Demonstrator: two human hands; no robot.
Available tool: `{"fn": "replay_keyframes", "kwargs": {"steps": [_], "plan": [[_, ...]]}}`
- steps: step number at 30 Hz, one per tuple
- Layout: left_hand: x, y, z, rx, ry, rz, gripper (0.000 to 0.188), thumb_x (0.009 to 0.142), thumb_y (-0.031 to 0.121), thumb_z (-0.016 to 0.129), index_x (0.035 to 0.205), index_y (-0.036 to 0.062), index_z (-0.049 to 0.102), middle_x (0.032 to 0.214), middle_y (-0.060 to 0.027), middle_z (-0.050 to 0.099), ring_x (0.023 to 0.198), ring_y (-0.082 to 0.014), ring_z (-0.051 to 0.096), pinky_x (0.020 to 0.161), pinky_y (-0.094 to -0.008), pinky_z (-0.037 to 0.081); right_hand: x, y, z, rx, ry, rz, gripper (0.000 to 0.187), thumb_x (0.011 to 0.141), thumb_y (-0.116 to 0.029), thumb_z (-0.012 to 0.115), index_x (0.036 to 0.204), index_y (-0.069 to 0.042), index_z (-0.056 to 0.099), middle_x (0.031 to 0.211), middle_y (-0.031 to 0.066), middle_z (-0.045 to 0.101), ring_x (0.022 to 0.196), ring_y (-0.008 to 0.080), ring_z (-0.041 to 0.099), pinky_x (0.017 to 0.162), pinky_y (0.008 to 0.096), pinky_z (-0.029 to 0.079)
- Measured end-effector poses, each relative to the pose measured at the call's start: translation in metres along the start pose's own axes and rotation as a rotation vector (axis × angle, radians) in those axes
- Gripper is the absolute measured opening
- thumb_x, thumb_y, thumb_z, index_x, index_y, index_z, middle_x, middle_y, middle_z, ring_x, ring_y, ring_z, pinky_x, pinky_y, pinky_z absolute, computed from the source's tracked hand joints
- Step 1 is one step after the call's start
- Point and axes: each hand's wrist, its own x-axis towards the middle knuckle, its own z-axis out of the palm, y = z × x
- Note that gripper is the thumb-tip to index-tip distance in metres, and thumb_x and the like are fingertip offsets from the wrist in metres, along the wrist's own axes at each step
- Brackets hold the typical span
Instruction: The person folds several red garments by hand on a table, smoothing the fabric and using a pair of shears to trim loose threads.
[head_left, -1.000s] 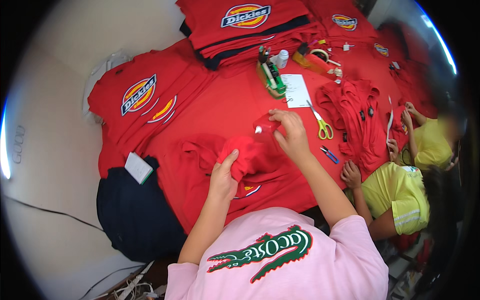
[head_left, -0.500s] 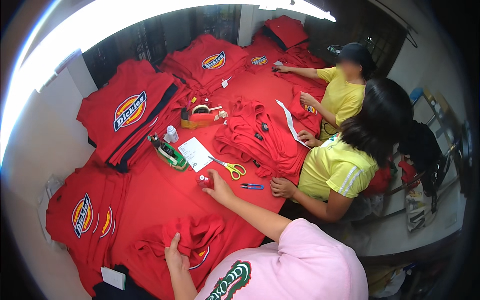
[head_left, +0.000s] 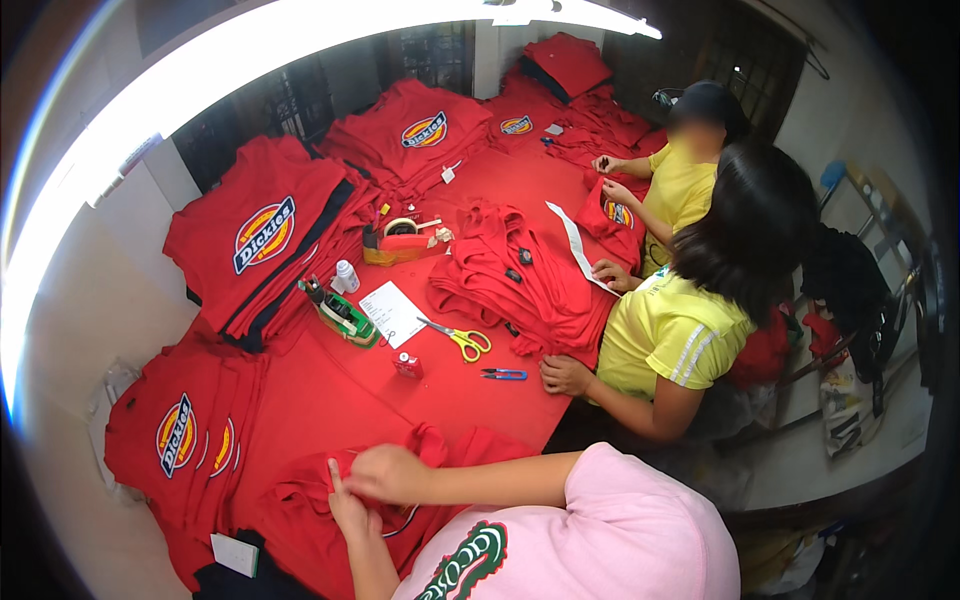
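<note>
Over the crumpled red shirt (head_left: 290, 500) at the near edge of the table, both of my hands are close together. My left hand (head_left: 355, 512) lies at the shirt with one finger stretched upward; its other fingers are partly hidden. Right beside that finger is my right hand (head_left: 390, 474), smeared by motion, so its fingers cannot be made out. A small red-and-white container (head_left: 407, 365) stands on the table beyond my hands. Yellow-handled scissors (head_left: 468, 343) and blue thread snips (head_left: 504, 375) lie to its right.
Stacks of printed red shirts (head_left: 265, 235) line the left and far sides. A green tape dispenser (head_left: 345, 318), white bottle (head_left: 346, 276), paper sheet (head_left: 392, 314) and tape roll (head_left: 402, 228) sit mid-table. Two people in yellow, one a nearby co-worker (head_left: 670, 330), work along the right edge.
My right hand has let go of the small red-and-white container and come back beside my left hand. The far co-worker's outstretched arm has drawn in.
</note>
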Motion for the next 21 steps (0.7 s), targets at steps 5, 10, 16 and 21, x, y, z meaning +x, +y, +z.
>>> {"fn": "replay_keyframes", "kwargs": {"steps": [5, 10, 16, 21], "plan": [[0.017, -0.017, -0.001, -0.121, 0.071, 0.064, 0.045, 0.107, 0.047, 0.059, 0.116, 0.0034, 0.067, 0.104, -0.0145, 0.074, 0.097, -0.0262, 0.074, 0.087, -0.0402, 0.061, 0.016, 0.01, 0.008, -0.079, -0.004, -0.023, 0.029, 0.1, -0.031, 0.064, 0.081, -0.009, 0.063, 0.076, 0.0105, 0.062, 0.073, 0.0294, 0.066, 0.062, 0.0433, 0.054], [0.068, -0.054, -0.074, 0.169, 0.234, 0.215, 0.037, 0.109, 0.035, 0.053, 0.121, 0.0039, 0.068, 0.115, -0.0132, 0.074, 0.101, -0.0264, 0.073, 0.085, -0.0411, 0.061, 0.002, -0.035, 0.024, -0.169, -0.086, -0.375, 0.017, 0.087, -0.023, 0.065, 0.082, -0.007, 0.068, 0.076, 0.0116, 0.068, 0.069, 0.0284, 0.069, 0.059, 0.0447, 0.056], [0.034, -0.033, -0.038, -0.131, -0.017, 0.112, 0.035, 0.109, 0.033, 0.052, 0.117, 0.0032, 0.068, 0.111, -0.0129, 0.074, 0.096, -0.0271, 0.074, 0.082, -0.0422, 0.062, 0.023, 0.012, 0.022, -0.211, -0.051, -0.092, 0.025, 0.098, -0.028, 0.063, 0.082, -0.009, 0.068, 0.077, 0.0086, 0.067, 0.071, 0.0287, 0.069, 0.058, 0.0436, 0.054], [0.077, -0.067, -0.106, -0.42, -0.57, 0.459, 0.036, 0.108, 0.036, 0.053, 0.117, 0.0034, 0.067, 0.108, -0.0123, 0.074, 0.096, -0.027, 0.075, 0.083, -0.0423, 0.062, 0.012, -0.059, 0.034, -0.237, -0.14, -0.398, 0.026, 0.095, -0.029, 0.065, 0.08, -0.009, 0.064, 0.075, 0.0083, 0.064, 0.069, 0.0294, 0.067, 0.063, 0.0441, 0.055]]}}
